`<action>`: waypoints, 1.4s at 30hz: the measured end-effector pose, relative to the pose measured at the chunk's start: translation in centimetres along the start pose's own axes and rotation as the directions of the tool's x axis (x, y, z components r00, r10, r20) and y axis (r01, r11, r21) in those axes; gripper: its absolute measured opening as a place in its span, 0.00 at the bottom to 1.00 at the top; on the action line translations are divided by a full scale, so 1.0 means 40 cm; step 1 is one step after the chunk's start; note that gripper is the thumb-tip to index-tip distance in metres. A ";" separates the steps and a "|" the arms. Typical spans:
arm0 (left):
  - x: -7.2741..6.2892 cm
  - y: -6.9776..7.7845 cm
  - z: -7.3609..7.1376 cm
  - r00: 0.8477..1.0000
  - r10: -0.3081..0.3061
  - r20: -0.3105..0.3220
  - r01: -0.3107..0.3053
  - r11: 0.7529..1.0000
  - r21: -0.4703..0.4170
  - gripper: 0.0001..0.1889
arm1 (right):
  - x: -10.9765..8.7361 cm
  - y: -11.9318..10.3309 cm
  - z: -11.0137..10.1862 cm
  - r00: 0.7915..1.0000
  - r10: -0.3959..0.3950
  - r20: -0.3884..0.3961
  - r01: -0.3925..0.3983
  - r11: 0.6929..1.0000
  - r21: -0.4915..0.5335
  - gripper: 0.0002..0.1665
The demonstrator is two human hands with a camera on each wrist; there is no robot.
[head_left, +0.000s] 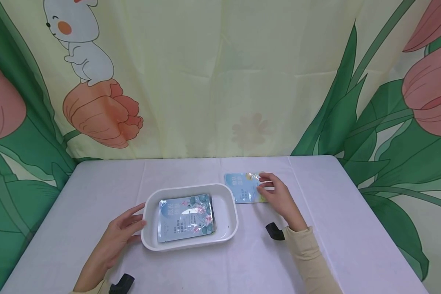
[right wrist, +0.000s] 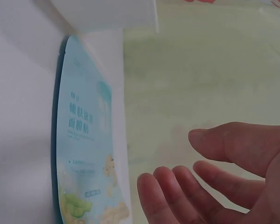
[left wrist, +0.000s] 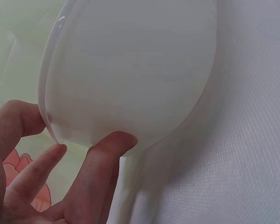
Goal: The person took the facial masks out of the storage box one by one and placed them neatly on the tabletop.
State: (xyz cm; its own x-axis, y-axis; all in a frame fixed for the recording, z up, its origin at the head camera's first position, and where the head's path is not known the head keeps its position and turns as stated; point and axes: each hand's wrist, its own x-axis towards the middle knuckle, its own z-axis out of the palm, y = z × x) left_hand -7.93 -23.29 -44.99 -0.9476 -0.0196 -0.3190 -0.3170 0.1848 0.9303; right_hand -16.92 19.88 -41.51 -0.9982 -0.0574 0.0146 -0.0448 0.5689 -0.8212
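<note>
Head: left hand [head_left: 118, 233] against tray [head_left: 226, 212] (white).

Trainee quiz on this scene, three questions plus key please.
1. Fill in: The ____ hand touches the white plastic tray.
2. Where does the flower-printed packet lie? A: under the tray; B: inside it; C: behind it.
3. True or false: the right hand pinches the light-blue face-mask packet.

Key: 1. left hand; 2. B; 3. false, the right hand holds nothing, though the light-blue face-mask packet is close by.
</note>
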 end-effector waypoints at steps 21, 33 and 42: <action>-0.001 0.002 0.001 1.000 0.008 0.001 -0.008 1.000 -0.006 0.35 | -0.030 -0.060 0.040 0.992 -0.113 0.053 0.110 0.993 0.052 0.27; 0.003 0.005 0.000 1.000 -0.011 0.003 0.011 1.000 -0.022 0.35 | -0.047 -0.086 0.072 0.988 -0.135 0.079 0.131 0.990 0.060 0.26; 0.004 -0.002 -0.001 1.000 -0.001 0.008 0.001 1.000 -0.012 0.35 | -0.054 -0.116 0.102 0.987 -0.123 0.107 0.118 0.992 0.051 0.27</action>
State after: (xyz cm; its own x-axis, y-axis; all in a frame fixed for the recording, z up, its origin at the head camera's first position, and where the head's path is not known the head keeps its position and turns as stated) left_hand -8.06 -23.35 -45.11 -0.9468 -0.0121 -0.3215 -0.3187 0.1731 0.9319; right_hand -14.39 14.04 -40.06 -0.9751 -0.2149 0.0545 -0.1607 0.5156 -0.8416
